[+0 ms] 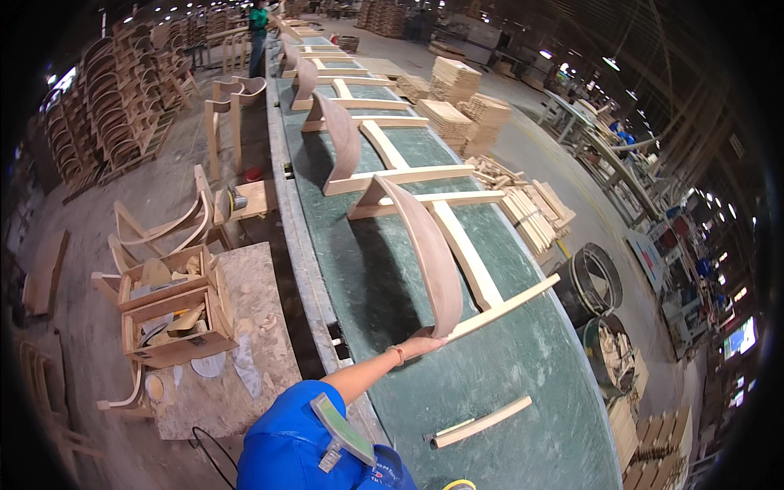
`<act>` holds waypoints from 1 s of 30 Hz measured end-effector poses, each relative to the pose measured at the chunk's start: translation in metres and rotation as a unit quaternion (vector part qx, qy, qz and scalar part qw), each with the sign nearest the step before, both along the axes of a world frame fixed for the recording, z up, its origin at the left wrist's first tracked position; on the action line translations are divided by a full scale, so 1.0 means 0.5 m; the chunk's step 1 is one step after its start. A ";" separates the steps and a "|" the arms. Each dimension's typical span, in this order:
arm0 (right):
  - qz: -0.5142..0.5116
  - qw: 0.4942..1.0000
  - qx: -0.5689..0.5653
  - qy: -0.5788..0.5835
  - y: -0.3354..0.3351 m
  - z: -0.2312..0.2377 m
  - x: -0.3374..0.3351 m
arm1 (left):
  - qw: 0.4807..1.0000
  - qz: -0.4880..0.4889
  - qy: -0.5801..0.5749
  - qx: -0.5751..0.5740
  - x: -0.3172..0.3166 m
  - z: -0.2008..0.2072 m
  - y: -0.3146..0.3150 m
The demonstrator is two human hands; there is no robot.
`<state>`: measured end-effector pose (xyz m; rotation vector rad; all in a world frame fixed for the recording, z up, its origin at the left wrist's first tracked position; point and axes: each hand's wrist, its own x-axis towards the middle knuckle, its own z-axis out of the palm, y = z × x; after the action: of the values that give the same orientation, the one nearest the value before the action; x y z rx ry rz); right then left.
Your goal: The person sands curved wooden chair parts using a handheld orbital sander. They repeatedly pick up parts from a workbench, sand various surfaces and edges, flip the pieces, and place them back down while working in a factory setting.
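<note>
Chair frame [430, 260], seemingly joined; left hand [420, 345] curled round near corner, right hand unseen. Further frames [346, 147] lined along green table [531, 376]; loose strip [483, 422] apparently unfitted.

Your head-worn fisheye camera looks down from close above the long, green-surfaced worktop [523, 384], facing lengthwise toward its far edge.

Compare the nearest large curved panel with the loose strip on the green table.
The curved panel is broad and pinkish-brown; the loose strip is narrow and paler. The curved panel stands on edge, while the loose strip lies down. The left hand touches the curved panel, not the loose strip. Both look wooden.
</note>
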<state>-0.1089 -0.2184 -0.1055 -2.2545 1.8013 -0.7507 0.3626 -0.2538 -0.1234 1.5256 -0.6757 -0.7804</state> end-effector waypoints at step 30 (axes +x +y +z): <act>-0.031 0.991 0.117 0.057 -0.015 -0.032 -0.041 | 0.893 0.029 0.207 -0.398 -0.028 0.534 0.374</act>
<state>-0.1294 -0.2261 -0.1214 -2.1356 1.9068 -0.4002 0.3487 -0.0670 0.1435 0.5996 -0.5239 -0.6364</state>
